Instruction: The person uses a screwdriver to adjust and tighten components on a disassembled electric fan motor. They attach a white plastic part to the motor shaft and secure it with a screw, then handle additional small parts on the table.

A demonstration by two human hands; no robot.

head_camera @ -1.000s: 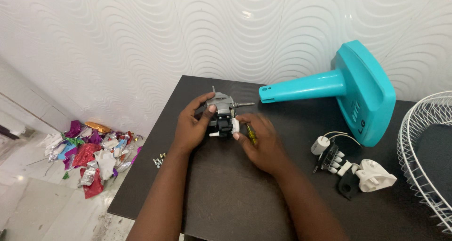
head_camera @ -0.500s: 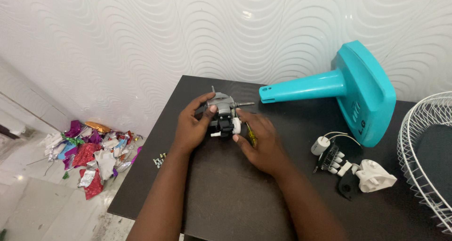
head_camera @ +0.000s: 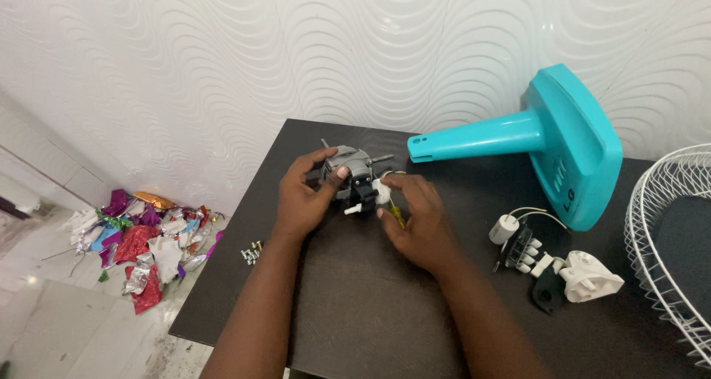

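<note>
We have a small grey fan motor (head_camera: pixel 348 173) standing on the dark table (head_camera: pixel 355 305), near the far edge and just left of the pole of the turquoise fan base (head_camera: pixel 570 146), which lies on its side. Our left hand (head_camera: pixel 304 194) wraps the motor's metal body, thumb on top and fingers curled round the far side. Our right hand (head_camera: pixel 415 220) pinches a thin yellow-handled screwdriver (head_camera: pixel 398 215) and sits against the white plastic bits at the motor's front. We judge the motor to be dense and stiff for its size, with smooth metal that could slip, so the casing is the place to grip. The thin shaft sticking out toward the pole and the small plastic parts look easier to bend or snap. A few loose screws (head_camera: pixel 250 253) lie near the table's left edge. To the right sit a white capacitor (head_camera: pixel 503 229) with wires, a switch block (head_camera: pixel 522 249), a white plastic cover (head_camera: pixel 589 277) and a white wire fan guard (head_camera: pixel 666 238). Crumpled foil wrappers (head_camera: pixel 141 238) litter the floor.
</note>
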